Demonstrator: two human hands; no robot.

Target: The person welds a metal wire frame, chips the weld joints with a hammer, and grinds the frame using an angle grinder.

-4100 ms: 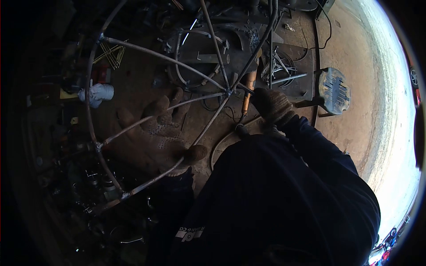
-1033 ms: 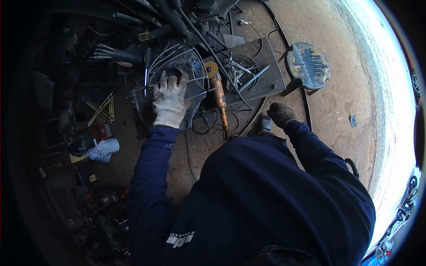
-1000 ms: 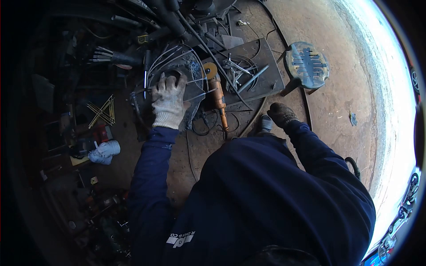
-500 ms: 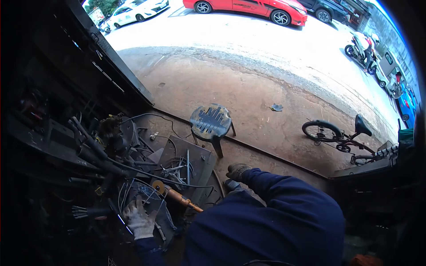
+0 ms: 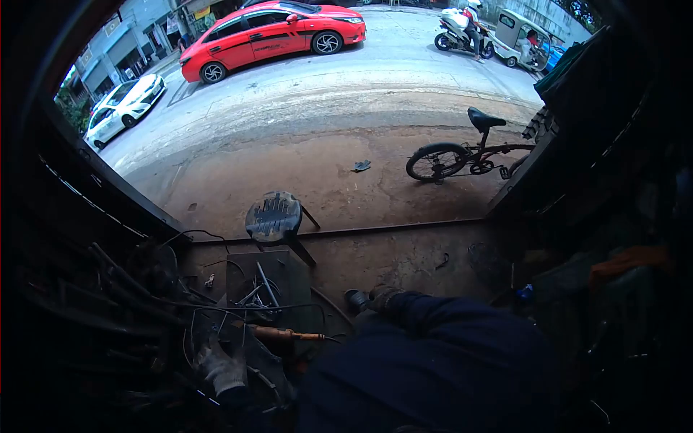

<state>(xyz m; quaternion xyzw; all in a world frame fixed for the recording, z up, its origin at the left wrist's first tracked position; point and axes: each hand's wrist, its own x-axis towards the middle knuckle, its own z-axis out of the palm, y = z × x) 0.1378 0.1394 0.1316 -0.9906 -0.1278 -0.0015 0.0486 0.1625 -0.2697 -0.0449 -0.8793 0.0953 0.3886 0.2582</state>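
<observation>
My left hand (image 5: 221, 368), in a pale work glove, reaches over the dark, cluttered bench at lower left. Its fingers look spread among thin wires, and I make out nothing held. Just right of it lies an orange power tool (image 5: 278, 333) with a cord, probably a grinder. My right hand (image 5: 385, 295), in a darker glove, is by my leg, close to a shoe (image 5: 356, 299); shadow hides how its fingers are set. Beyond the orange tool, a metal rod (image 5: 268, 284) and several thin metal pieces (image 5: 253, 299) rest on a dark plate (image 5: 294, 281).
A worn plastic stool (image 5: 274, 218) stands by the threshold rail (image 5: 390, 228). Outside are a dropped glove (image 5: 361, 166), a bicycle (image 5: 462, 159), a red car (image 5: 271, 40), a white car (image 5: 126, 108) and a rider on a motorcycle (image 5: 469, 32). A cable (image 5: 303, 307) crosses the bench.
My view has swung left and levelled, so the street scene sits differently and the interior looks darker. My left hand stays over the bench and my right hand by my leg.
</observation>
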